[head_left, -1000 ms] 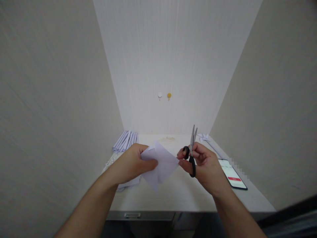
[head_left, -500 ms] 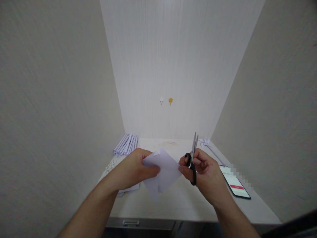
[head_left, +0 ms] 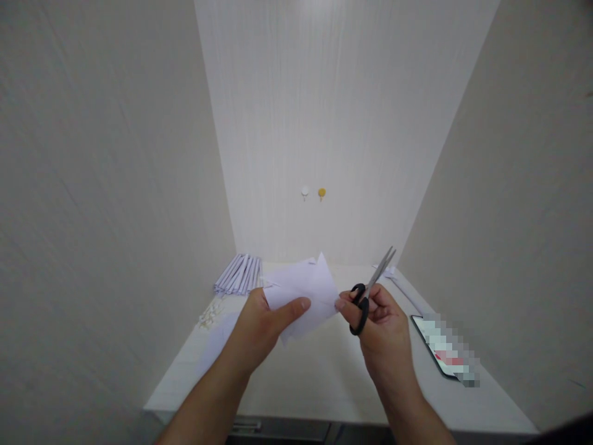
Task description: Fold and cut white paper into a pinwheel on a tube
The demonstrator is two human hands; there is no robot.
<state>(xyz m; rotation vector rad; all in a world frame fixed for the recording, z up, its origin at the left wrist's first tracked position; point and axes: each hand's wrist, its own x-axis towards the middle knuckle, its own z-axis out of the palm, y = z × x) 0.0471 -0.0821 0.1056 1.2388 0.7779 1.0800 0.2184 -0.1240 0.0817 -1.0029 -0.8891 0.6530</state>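
Observation:
A folded piece of white paper point(head_left: 301, 284) is held up over the table between both hands. My left hand point(head_left: 269, 318) grips its left side, the thumb lying across the front and the other fingers hidden behind. At the paper's right corner, the thumb and fingertips of my right hand point(head_left: 382, 321) pinch the edge. That same hand carries scissors point(head_left: 370, 290) with black handles looped on the fingers; their blades point up and right, slightly apart, away from the paper.
A stack of rolled paper tubes point(head_left: 239, 274) lies at the table's back left, with small whitish bits point(head_left: 210, 314) nearer. White paper point(head_left: 217, 340) lies by my left forearm. On the right are a phone point(head_left: 442, 349) and a long paper roll point(head_left: 407, 292). Walls enclose the table point(head_left: 306, 383).
The paper has turned and shows a broader face, with its tip now higher. My left hand has shifted its grip. The scissors have tilted further to the right.

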